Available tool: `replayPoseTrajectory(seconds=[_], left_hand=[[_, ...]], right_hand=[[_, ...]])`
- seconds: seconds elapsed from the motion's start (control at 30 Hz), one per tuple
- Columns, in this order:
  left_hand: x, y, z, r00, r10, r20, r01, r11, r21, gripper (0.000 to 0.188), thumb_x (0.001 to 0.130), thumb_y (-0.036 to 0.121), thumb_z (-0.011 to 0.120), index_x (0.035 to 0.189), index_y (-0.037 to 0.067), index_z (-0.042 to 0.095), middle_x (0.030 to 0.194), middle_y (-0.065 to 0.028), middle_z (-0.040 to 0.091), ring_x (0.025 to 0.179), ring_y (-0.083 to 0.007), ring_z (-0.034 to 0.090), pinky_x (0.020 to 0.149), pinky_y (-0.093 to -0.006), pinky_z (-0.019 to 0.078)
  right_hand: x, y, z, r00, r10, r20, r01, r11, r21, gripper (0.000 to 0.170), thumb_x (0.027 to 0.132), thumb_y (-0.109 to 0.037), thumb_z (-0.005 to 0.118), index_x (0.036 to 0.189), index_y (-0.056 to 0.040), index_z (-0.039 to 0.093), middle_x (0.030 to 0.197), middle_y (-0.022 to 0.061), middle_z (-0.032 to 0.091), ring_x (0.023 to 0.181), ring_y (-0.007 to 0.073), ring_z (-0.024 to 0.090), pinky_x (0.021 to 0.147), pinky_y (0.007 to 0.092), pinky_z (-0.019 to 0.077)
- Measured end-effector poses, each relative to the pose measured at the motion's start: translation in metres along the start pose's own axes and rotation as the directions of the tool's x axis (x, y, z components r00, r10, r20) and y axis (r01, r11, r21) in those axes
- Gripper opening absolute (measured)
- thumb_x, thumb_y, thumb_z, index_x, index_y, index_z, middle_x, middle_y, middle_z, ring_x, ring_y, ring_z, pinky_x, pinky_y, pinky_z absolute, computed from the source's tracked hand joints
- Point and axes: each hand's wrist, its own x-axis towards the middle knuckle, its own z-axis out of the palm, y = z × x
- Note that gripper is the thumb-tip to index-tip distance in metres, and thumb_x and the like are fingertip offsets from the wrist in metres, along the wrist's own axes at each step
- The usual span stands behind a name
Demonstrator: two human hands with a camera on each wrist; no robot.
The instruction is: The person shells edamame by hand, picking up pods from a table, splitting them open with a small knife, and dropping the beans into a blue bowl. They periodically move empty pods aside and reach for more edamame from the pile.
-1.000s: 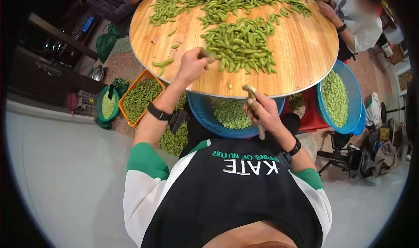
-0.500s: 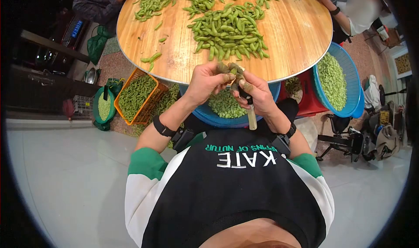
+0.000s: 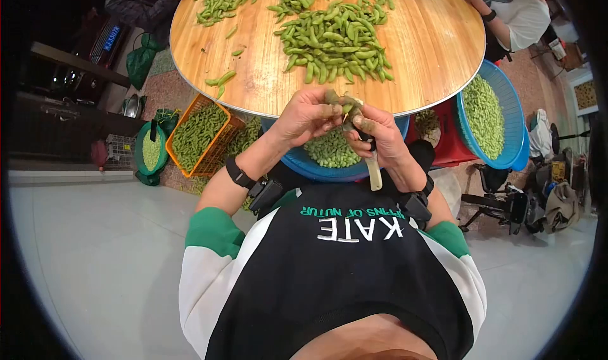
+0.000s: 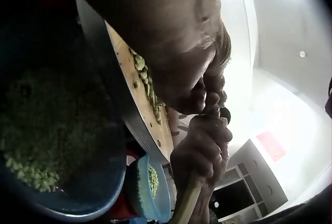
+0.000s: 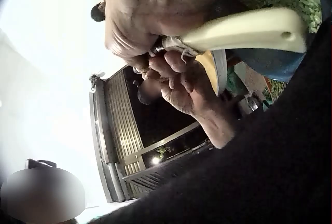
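Note:
My left hand (image 3: pixel 310 116) and right hand (image 3: pixel 383 135) meet just beyond the near edge of the round wooden table (image 3: pixel 253 87). A green bean pod (image 3: pixel 346 109) shows between their fingertips, pinched by the left thumb and fingers. My right hand also grips a tool by its cream handle (image 3: pixel 374 175), which points back toward my body; fingers hide its working end. The same handle (image 5: pixel 249 29), with a hole near its end, shows in the right wrist view. Below the hands stands a blue basin (image 3: pixel 310 173) of shelled green beans. A pile of pods (image 3: pixel 335 43) lies on the table.
An orange basket (image 3: pixel 229 132) of pods and a small green basin (image 3: pixel 140 160) stand to the left. On the right are a blue basin (image 3: pixel 514 106) of shelled beans and a red stool-like thing (image 3: pixel 445 135). Other people sit at the table's far left and right.
My left hand has come back from the pod pile toward my body and joined the right hand over the basin. In the last half second both hands shift only slightly.

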Motion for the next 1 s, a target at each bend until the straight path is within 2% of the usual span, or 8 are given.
replayPoseTrajectory(seconds=[0.17, 0.27, 0.33, 0.37, 0.5, 0.57, 0.67, 1.0], left_hand=[[0.005, -0.009, -0.002, 0.997, 0.071, 0.016, -0.072, 0.994, 0.081, 0.011, 0.086, 0.008, 0.065, 0.088, 0.002, 0.056, 0.080, -0.0051, 0.062, 0.060, -0.0090, 0.054, 0.048, -0.0233, 0.0420], [0.002, -0.009, -0.002, 0.917, 0.391, 0.080, -0.352, 0.698, 0.623, 0.014, 0.082, 0.002, 0.064, 0.086, -0.002, 0.052, 0.080, -0.0074, 0.060, 0.062, -0.0175, 0.056, 0.053, -0.0317, 0.0463], [-0.008, 0.005, 0.014, 0.764, 0.554, 0.331, -0.375, -0.035, 0.926, 0.014, 0.077, -0.001, 0.063, 0.083, -0.002, 0.050, 0.074, -0.0130, 0.055, 0.062, -0.0277, 0.057, 0.053, -0.0358, 0.0453], [-0.008, 0.003, 0.013, 0.734, 0.584, 0.348, -0.396, -0.050, 0.917, 0.015, 0.073, -0.002, 0.062, 0.076, 0.000, 0.048, 0.069, -0.0170, 0.049, 0.064, -0.0359, 0.055, 0.054, -0.0391, 0.0445], [-0.010, 0.001, 0.009, 0.734, 0.577, 0.358, -0.415, -0.036, 0.909, 0.011, 0.077, 0.002, 0.064, 0.080, -0.002, 0.054, 0.066, -0.0123, 0.053, 0.057, -0.0278, 0.057, 0.051, -0.0369, 0.0434], [-0.010, -0.001, 0.009, 0.908, 0.417, 0.029, -0.296, 0.592, 0.750, 0.010, 0.085, 0.009, 0.064, 0.088, -0.001, 0.062, 0.065, -0.0058, 0.058, 0.054, -0.0147, 0.058, 0.047, -0.0300, 0.0428], [-0.012, 0.006, 0.009, 0.982, 0.075, -0.174, -0.014, 0.944, 0.330, 0.017, 0.092, 0.016, 0.060, 0.096, 0.001, 0.065, 0.069, -0.0021, 0.061, 0.054, -0.0049, 0.056, 0.045, -0.0214, 0.0419], [-0.002, -0.009, 0.010, 0.958, 0.224, -0.179, -0.162, 0.937, 0.309, 0.018, 0.095, 0.012, 0.051, 0.098, -0.002, 0.061, 0.074, -0.0058, 0.063, 0.049, -0.0054, 0.053, 0.037, -0.0181, 0.0354]], right_hand=[[0.000, 0.001, -0.003, 0.997, 0.069, -0.020, -0.066, 0.989, 0.136, 0.032, 0.096, -0.014, 0.051, 0.127, -0.0073, 0.051, 0.080, 0.0056, 0.054, 0.051, 0.0056, 0.039, 0.040, 0.0169, 0.0318], [0.002, 0.002, -0.004, 0.989, 0.142, -0.033, -0.129, 0.958, 0.257, 0.034, 0.096, -0.015, 0.052, 0.129, -0.0116, 0.050, 0.083, 0.0064, 0.053, 0.052, 0.0064, 0.040, 0.039, 0.0158, 0.0323], [0.001, 0.003, -0.005, 0.988, 0.156, 0.005, -0.151, 0.944, 0.295, 0.034, 0.096, -0.015, 0.052, 0.130, -0.0116, 0.049, 0.082, 0.0070, 0.053, 0.052, 0.0064, 0.040, 0.039, 0.0158, 0.0319], [0.001, 0.003, -0.006, 0.987, 0.160, 0.004, -0.154, 0.943, 0.295, 0.034, 0.096, -0.015, 0.052, 0.130, -0.0116, 0.049, 0.082, 0.0070, 0.053, 0.052, 0.0064, 0.040, 0.039, 0.0158, 0.0319], [0.001, 0.004, -0.005, 0.986, 0.154, 0.057, -0.164, 0.909, 0.383, 0.033, 0.096, -0.015, 0.051, 0.129, -0.0104, 0.048, 0.081, 0.0077, 0.052, 0.052, 0.0064, 0.039, 0.039, 0.0157, 0.0317], [0.001, 0.004, -0.007, 0.987, 0.145, 0.068, -0.160, 0.910, 0.383, 0.033, 0.096, -0.015, 0.050, 0.129, -0.0096, 0.048, 0.081, 0.0079, 0.052, 0.052, 0.0063, 0.039, 0.039, 0.0158, 0.0318], [0.000, 0.006, -0.009, 0.990, 0.134, 0.051, -0.143, 0.930, 0.337, 0.032, 0.096, -0.015, 0.051, 0.127, -0.0088, 0.049, 0.082, 0.0076, 0.053, 0.051, 0.0067, 0.039, 0.039, 0.0161, 0.0318], [0.000, 0.016, -0.002, 0.966, -0.202, -0.163, 0.090, 0.850, -0.519, 0.017, 0.096, -0.014, 0.052, 0.097, -0.0006, 0.061, 0.073, 0.0005, 0.062, 0.050, 0.0024, 0.048, 0.042, 0.0179, 0.0363]])
